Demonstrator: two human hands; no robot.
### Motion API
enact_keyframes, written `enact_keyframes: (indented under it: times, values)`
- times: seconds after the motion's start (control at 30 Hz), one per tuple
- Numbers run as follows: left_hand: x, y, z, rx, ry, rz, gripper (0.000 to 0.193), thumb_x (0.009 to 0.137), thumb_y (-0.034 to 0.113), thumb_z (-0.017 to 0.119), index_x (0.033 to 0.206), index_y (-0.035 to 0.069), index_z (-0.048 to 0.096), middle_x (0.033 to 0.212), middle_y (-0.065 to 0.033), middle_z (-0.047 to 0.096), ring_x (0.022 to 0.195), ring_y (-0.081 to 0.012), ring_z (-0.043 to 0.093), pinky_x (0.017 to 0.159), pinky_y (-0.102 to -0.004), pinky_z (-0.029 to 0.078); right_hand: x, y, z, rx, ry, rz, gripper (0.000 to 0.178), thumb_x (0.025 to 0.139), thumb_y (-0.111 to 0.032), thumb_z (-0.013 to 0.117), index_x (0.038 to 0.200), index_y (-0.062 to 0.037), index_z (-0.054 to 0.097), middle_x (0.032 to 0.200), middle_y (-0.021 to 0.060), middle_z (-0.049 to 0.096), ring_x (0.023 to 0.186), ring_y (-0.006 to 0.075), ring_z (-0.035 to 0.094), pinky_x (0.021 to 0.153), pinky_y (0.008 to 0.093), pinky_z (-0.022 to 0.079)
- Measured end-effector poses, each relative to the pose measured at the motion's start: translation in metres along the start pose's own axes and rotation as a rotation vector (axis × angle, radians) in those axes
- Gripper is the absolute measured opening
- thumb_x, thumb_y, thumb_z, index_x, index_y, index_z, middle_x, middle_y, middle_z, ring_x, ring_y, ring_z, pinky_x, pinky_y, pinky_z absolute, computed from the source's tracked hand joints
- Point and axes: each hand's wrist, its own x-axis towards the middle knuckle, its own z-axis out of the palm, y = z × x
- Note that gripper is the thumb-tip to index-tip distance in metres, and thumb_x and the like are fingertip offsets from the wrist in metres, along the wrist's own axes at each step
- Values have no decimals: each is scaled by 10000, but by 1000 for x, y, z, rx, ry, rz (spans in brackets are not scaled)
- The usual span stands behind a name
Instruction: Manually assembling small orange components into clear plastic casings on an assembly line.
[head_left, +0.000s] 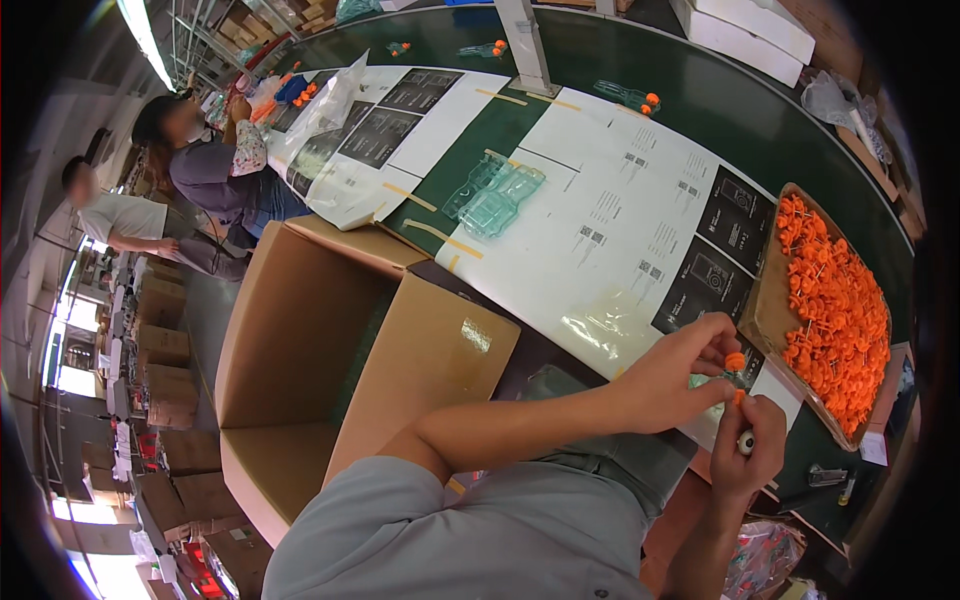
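Observation:
My left hand (685,370) reaches across and is closed around a clear plastic part (708,381), mostly hidden by my fingers. An orange knob (735,361) stands at its end. Just below it, my right hand (752,450) pinches a second small orange piece (739,397) against the part. A white round-ended object with a dark spot (746,441) sticks out of the same fist; its kind is not clear. To the right, a cardboard tray (757,318) is heaped with orange knobs (835,310), several with thin metal pins.
Clear greenish plastic shells (492,196) lie on the printed sheet (600,160) covering the green table. Clear parts with orange knobs (630,97) rest along the far side. An open carton (300,330) stands at left. Two people (215,160) are at the far left.

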Motion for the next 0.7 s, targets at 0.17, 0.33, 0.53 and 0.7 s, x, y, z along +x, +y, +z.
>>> enact_keyframes:
  times: [0.17, 0.33, 0.53, 0.7]
  values:
    - [3, -4, -12, 18, -61, 34, 587, 871, -29, 729, 1365, 44, 422, 1244, -100, 583, 1198, -195, 605, 1033, -359, 513, 2, 3, -2, -2, -29, -77, 289, 800, 76, 793, 1046, -26, 678, 930, 151, 705, 791, 269, 682, 675, 320, 544]
    - [1, -3, -17, 52, 12, 101, 545, 838, -15, 746, 1301, 21, 461, 1199, -100, 578, 1153, -193, 625, 984, -350, 545, 18, 2, 9, 127, -80, -85, 165, 866, -33, 784, 994, -38, 680, 825, 116, 692, 678, 234, 664, 571, 317, 536]
    - [-7, -19, -12, 250, -69, 389, 594, 833, -53, 719, 1357, -14, 443, 1266, -142, 564, 1204, -235, 621, 1031, -379, 540, 22, 7, -15, 1258, 264, 314, 393, 1085, -424, 430, 838, -133, 524, 651, 17, 512, 513, 181, 473, 481, 311, 415]
    - [-9, -23, -7, 296, -106, 457, 637, 837, -83, 686, 1402, -21, 399, 1327, -182, 536, 1263, -288, 596, 1070, -416, 519, 42, 8, -21, 1484, 349, 271, 491, 1089, -482, 316, 766, -152, 483, 635, 3, 482, 529, 178, 470, 518, 352, 430]
